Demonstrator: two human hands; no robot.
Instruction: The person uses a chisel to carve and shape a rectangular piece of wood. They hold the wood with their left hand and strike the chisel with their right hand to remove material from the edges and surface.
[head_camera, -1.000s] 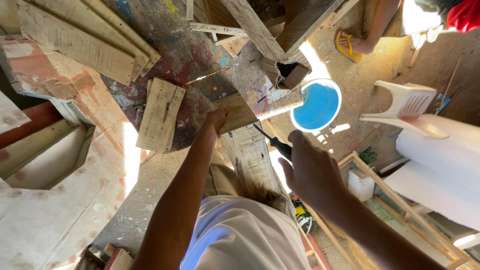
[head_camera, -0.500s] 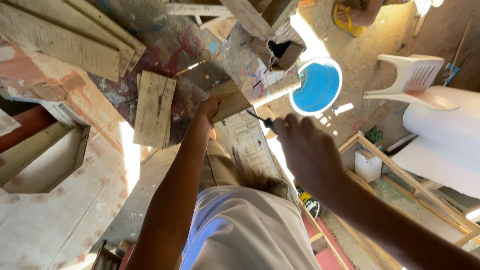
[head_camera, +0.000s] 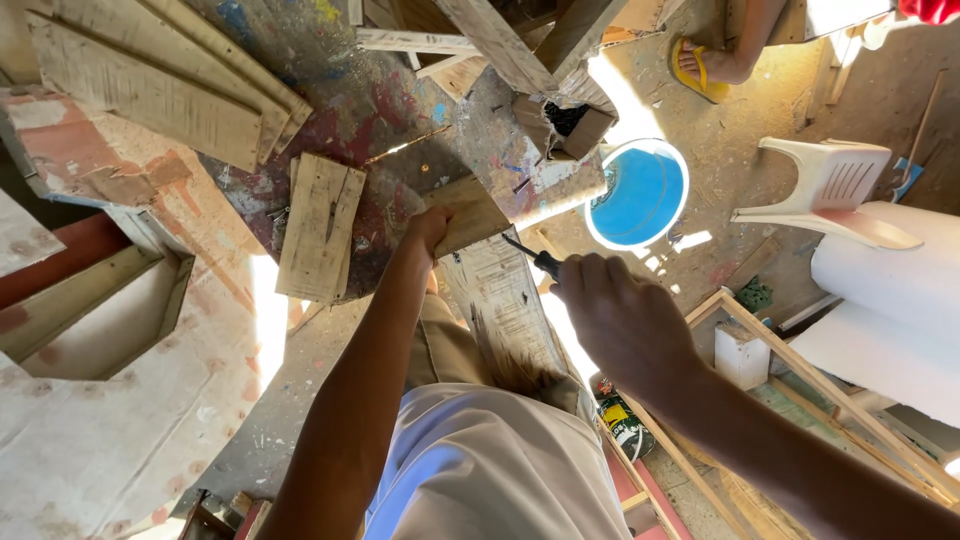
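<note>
A stack of planks (head_camera: 150, 85) lay far left of the paint-stained bench (head_camera: 400, 120), and a short board (head_camera: 318, 225) rested on the bench's near edge. Just right of that board, the left hand (head_camera: 430, 228) pressed on a wood block (head_camera: 475, 212) at the bench edge, fingers curled together over its corner. A long plank (head_camera: 505, 310) ran from under the block toward the person's body. Right of the block, the right hand (head_camera: 625, 320) was closed in a fist around a dark-handled tool (head_camera: 530, 255), whose thin tip pointed at the block without clearly touching it. Beyond the bench to the right stood a blue bucket (head_camera: 640, 195), then a white chair (head_camera: 830, 190) on the floor.
</note>
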